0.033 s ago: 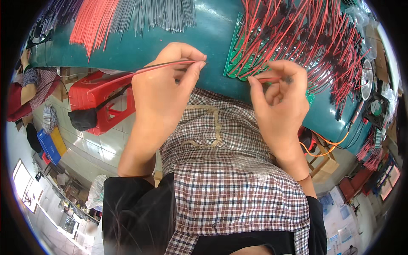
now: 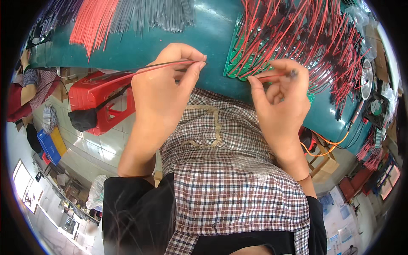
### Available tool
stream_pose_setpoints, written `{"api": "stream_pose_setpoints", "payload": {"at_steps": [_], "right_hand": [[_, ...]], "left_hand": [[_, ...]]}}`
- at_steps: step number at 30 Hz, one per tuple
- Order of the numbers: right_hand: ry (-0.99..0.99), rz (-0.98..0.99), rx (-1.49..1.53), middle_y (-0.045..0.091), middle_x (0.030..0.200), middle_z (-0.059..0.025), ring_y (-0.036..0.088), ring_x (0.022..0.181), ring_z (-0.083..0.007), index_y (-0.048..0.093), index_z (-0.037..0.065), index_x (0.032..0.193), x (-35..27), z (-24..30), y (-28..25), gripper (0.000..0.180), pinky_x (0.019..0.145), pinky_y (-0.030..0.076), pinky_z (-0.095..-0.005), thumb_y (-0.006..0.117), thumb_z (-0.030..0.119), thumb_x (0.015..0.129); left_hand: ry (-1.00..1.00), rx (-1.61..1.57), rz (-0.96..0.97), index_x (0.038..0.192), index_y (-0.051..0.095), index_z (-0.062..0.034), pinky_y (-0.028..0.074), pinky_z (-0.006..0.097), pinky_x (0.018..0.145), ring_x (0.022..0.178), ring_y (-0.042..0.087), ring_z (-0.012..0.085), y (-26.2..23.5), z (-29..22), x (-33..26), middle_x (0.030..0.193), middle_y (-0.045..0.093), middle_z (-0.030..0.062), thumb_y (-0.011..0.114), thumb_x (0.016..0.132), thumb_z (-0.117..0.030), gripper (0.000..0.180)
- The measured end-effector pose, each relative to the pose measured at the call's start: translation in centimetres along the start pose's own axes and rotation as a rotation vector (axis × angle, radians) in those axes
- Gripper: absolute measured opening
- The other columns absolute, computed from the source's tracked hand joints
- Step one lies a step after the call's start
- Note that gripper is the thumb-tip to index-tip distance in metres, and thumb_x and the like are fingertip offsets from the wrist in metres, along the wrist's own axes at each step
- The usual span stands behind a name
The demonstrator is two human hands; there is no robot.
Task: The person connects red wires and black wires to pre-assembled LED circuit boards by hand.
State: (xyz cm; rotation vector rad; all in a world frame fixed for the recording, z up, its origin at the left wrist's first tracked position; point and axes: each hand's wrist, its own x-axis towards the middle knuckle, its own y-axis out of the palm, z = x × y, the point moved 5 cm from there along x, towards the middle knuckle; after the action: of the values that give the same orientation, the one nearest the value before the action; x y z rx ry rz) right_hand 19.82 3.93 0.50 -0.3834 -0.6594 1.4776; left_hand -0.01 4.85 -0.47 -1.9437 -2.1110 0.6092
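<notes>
Thumb and index finger of my left hand pinch a red wire and a black wire together. Their tips poke out just past my fingertips, and their long tails run left over the back of the hand. My right hand is closed in a pinch on a thin red wire, which has a blurred dark end at the knuckles. Its other fingers curl inward. Close by lies a green circuit board, partly hidden beneath a mass of red and black wires.
On the green table, bundles of red wires and dark grey wires lie at the far left. A soldering iron with an orange cable rests at the right. Left of me stands a red stool near another person's arm.
The red wire in my right hand has tilted slightly, its dark end shifting a little right and up. My left hand holds still.
</notes>
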Motion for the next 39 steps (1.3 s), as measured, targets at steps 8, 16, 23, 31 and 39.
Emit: {"api": "stream_pose_setpoints", "payload": {"at_steps": [8, 16, 23, 31, 39], "right_hand": [[0.07, 0.031, 0.038, 0.063, 0.08, -0.0016, 0.043, 0.051, 0.0002, 0.056, 0.001, 0.097, 0.5, -1.0, -0.6, 0.031, 0.046, 0.03, -0.0181, 0.079, -0.004, 0.077], [0.02, 0.008, 0.063, 0.062, 0.08, -0.0038, 0.043, 0.046, -0.0073, 0.068, 0.003, 0.09, 0.3, -0.8, -1.1, 0.018, 0.043, 0.034, -0.0242, 0.071, -0.006, 0.075], [-0.081, -0.032, 0.132, 0.059, 0.079, -0.0051, 0.049, 0.056, -0.0075, 0.069, 0.002, 0.091, 0.3, -1.1, -4.4, 0.022, 0.046, 0.037, -0.0225, 0.059, -0.01, 0.076], [0.16, -0.366, 0.031, 0.063, 0.09, -0.0015, 0.051, 0.072, -0.0025, 0.067, -0.006, 0.104, -0.6, -6.9, -12.3, 0.016, 0.064, 0.038, -0.0164, 0.055, -0.007, 0.092], [0.298, -0.413, -0.411, 0.062, 0.075, 0.0047, 0.042, 0.057, 0.001, 0.071, 0.002, 0.106, -0.8, -11.0, -14.9, 0.018, 0.052, 0.032, -0.0173, 0.071, 0.009, 0.089]], "left_hand": [[0.07, -0.096, 0.025, 0.093, 0.069, -0.0006, 0.056, 0.025, 0.065, 0.076, 0.07, 0.015, -0.1, -1.3, -1.1, 0.087, 0.071, 0.0083, 0.069, 0.086, 0.002, 0.008], [0.237, -0.021, 0.097, 0.088, 0.067, -0.001, 0.056, 0.027, 0.061, 0.073, 0.067, 0.0171, 3.1, -3.3, -1.9, 0.083, 0.066, 0.0087, 0.073, 0.079, 0.003, 0.011], [0.293, 0.02, 0.074, 0.086, 0.065, -0.0039, 0.055, 0.027, 0.059, 0.068, 0.067, 0.0171, 5.0, -3.3, -2.0, 0.078, 0.065, 0.0066, 0.075, 0.078, 0.0, 0.013], [0.318, 0.067, 0.064, 0.084, 0.063, -0.0045, 0.055, 0.027, 0.057, 0.067, 0.068, 0.0175, 5.3, -3.2, -1.9, 0.078, 0.065, 0.0068, 0.075, 0.078, 0.0, 0.013], [0.334, 0.099, 0.062, 0.085, 0.063, -0.0042, 0.055, 0.028, 0.056, 0.066, 0.066, 0.0193, 5.2, -3.2, -2.0, 0.08, 0.064, 0.0078, 0.075, 0.077, 0.001, 0.016]]}}
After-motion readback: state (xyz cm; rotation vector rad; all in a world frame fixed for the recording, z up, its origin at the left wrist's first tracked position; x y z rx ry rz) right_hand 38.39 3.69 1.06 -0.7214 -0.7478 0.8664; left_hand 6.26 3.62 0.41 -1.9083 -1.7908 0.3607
